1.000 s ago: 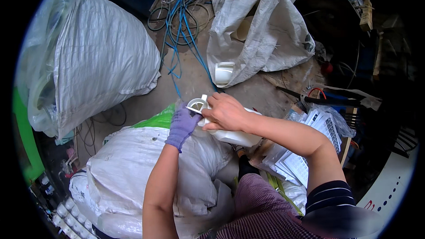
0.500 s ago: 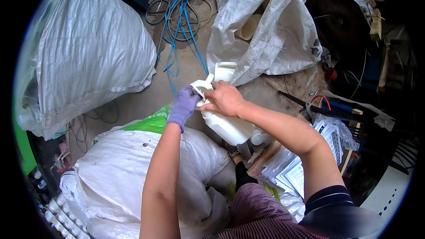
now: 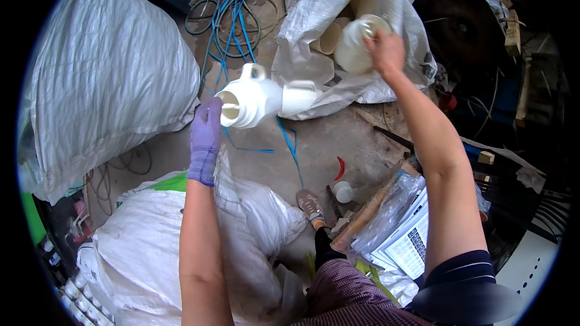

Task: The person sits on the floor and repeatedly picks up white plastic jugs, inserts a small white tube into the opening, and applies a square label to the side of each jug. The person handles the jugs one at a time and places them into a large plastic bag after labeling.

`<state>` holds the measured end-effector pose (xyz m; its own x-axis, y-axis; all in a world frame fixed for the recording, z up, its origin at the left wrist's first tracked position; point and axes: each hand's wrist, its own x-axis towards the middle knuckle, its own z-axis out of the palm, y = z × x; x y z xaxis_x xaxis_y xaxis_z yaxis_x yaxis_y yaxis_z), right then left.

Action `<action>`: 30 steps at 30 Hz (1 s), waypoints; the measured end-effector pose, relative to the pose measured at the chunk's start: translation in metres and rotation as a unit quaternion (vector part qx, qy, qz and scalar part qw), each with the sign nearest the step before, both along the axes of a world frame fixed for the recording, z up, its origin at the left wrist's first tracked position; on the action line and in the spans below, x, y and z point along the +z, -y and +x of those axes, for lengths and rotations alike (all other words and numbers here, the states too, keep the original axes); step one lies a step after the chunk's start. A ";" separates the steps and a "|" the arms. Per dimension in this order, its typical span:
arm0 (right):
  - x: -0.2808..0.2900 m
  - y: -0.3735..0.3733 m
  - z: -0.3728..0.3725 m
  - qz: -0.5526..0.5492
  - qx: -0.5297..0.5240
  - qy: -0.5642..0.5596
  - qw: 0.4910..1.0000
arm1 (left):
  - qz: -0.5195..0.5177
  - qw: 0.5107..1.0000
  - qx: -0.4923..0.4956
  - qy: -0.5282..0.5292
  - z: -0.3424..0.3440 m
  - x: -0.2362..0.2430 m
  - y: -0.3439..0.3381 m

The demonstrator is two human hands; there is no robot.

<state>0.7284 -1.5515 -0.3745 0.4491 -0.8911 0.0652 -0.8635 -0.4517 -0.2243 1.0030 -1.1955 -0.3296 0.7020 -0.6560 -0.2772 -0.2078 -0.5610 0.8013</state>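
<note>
In its purple glove, my left hand point(image 3: 207, 133) grips the rim of a white plastic jug point(image 3: 261, 101), held sideways with its opening toward the glove and its handle on top. My bare right hand point(image 3: 385, 53) is reached out to the far right and smeared by motion. Its fingers are closed at the rim of a paler, translucent plastic jug point(image 3: 352, 49). That jug sits against the mouth of an open white woven sack point(image 3: 302, 42), where several cream-coloured containers show. Just beyond the left jug's base is another white container point(image 3: 297, 99), beside the sack's edge.
Stuffed white sacks stand at the left point(image 3: 115, 78) and near left point(image 3: 151, 229). Tangled blue strapping point(image 3: 232, 30) lies on the far floor. To the right are papers in plastic point(image 3: 396, 235), a dark rod point(image 3: 394, 137), a small white cup point(image 3: 343, 192) and a red curved piece point(image 3: 340, 169).
My hands have parted. The right has swung far and right to the sack with a jug; the left has shifted left, still on a jug. A shoe and the red piece now show on the floor.
</note>
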 end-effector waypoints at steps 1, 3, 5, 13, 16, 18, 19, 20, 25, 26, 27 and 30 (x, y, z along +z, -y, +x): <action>0.008 0.000 -0.019 -0.023 -0.013 -0.039 0.999 | -0.018 0.999 0.016 -0.045 -0.006 -0.004 0.004; 0.013 0.004 -0.053 -0.046 -0.039 -0.100 0.993 | -0.066 0.989 0.050 -0.120 -0.027 -0.012 0.030; 0.008 0.012 -0.071 -0.052 -0.082 -0.086 0.992 | -0.152 0.986 -0.008 -0.073 -0.046 -0.032 0.058; 0.016 0.074 -0.071 0.004 -0.241 0.098 0.966 | -0.083 0.983 -0.117 -0.110 -0.142 -0.060 0.206; 0.004 0.089 -0.092 -0.007 -0.202 0.114 0.973 | -0.029 0.973 -0.215 -0.077 -0.161 -0.120 0.186; -0.010 0.072 -0.096 -0.030 -0.205 0.030 0.978 | -0.015 0.979 -0.176 -0.100 -0.159 -0.164 0.156; -0.018 0.063 -0.098 -0.042 -0.207 -0.011 0.977 | -0.011 0.986 -0.117 -0.117 -0.152 -0.185 0.141; -0.023 0.058 -0.104 0.002 -0.238 -0.025 0.971 | 0.007 0.993 -0.046 -0.106 -0.147 -0.195 0.132; -0.071 0.066 -0.124 0.084 -0.371 -0.012 0.925 | 0.024 0.943 0.305 -0.132 -0.122 -0.297 0.093; -0.082 0.077 -0.136 0.086 -0.383 0.006 0.920 | 0.055 0.910 0.364 -0.193 -0.122 -0.314 0.094; -0.094 0.085 -0.145 0.091 -0.393 0.021 0.915 | 0.088 0.867 0.422 -0.251 -0.124 -0.327 0.090; -0.102 0.078 -0.157 0.038 -0.349 0.042 0.935 | -0.005 0.859 0.315 -0.404 -0.148 -0.314 0.086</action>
